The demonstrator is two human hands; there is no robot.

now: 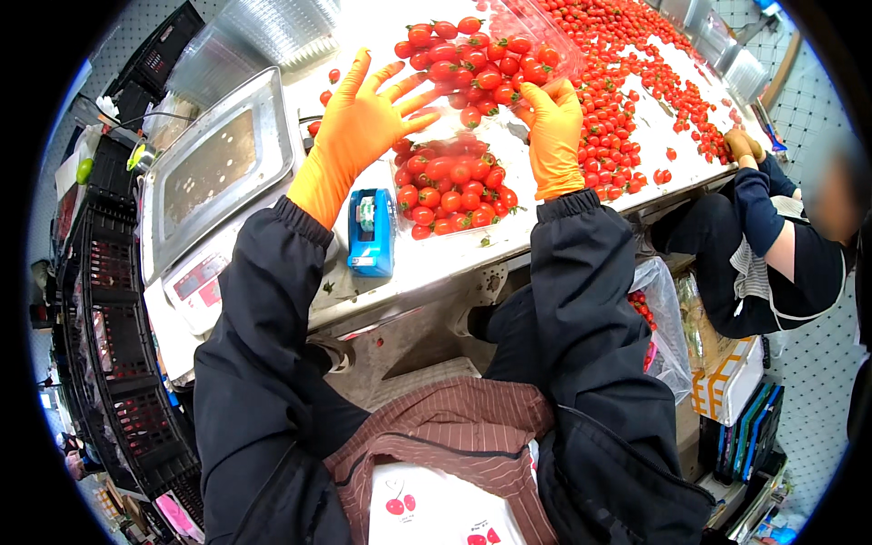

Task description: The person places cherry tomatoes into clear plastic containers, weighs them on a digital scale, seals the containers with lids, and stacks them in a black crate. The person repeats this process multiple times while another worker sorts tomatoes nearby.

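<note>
My left hand (pixel 368 119), in an orange glove, is spread with its palm up and holds nothing; its fingertips come near a clear plastic clamshell of cherry tomatoes (pixel 477 65). The thumb and fingers of my right hand (pixel 550 112), gloved alike, pinch the near right edge of that clamshell, whose clear lid stands up behind. Just below, a second clear container full of cherry tomatoes (pixel 453 187) rests on the white table (pixel 511 242). A blue tape dispenser (pixel 371 231) with a roll of tape stands left of it.
Loose cherry tomatoes (pixel 613 102) cover the table's right side. At left are a weighing scale with a metal tray (pixel 214 167), stacked empty clear containers (pixel 272 30) and black crates (pixel 112 327). A co-worker's gloved hands (pixel 742 144) touch tomatoes at far right. A plastic bag (pixel 664 327) hangs below.
</note>
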